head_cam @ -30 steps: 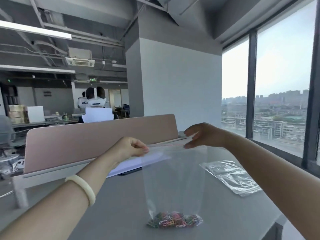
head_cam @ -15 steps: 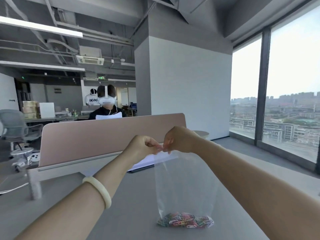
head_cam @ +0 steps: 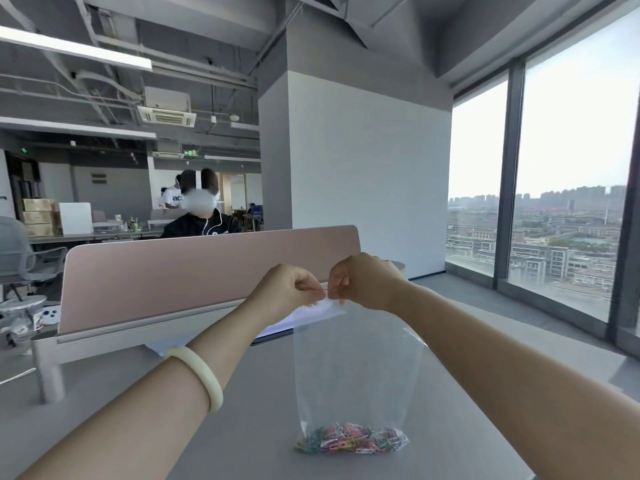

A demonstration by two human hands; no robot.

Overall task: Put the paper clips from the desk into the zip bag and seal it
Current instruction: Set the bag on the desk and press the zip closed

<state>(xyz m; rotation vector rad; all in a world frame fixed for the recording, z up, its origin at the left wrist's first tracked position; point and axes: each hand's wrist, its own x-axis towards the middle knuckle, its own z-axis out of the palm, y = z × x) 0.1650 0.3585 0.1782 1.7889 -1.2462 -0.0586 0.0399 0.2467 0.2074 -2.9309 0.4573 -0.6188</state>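
A clear zip bag [head_cam: 356,368] stands upright on the grey desk [head_cam: 263,403], held up by its top edge. Several coloured paper clips [head_cam: 351,439] lie heaped in its bottom. My left hand [head_cam: 289,289] pinches the bag's top strip at its left end. My right hand [head_cam: 363,280] pinches the same strip right beside it, the fingertips of both hands almost touching. Most of the strip is hidden behind my fingers, so I cannot tell how much of it is pressed together.
A pink divider panel [head_cam: 194,271] runs across the back of the desk, with white paper [head_cam: 304,317] lying below it. A person sits behind the divider. A grey chair [head_cam: 17,258] stands at far left; windows fill the right side.
My right hand slid left along the bag's top strip from its right end until it met my left hand. The view shifted, so the spare bag at right left the frame.
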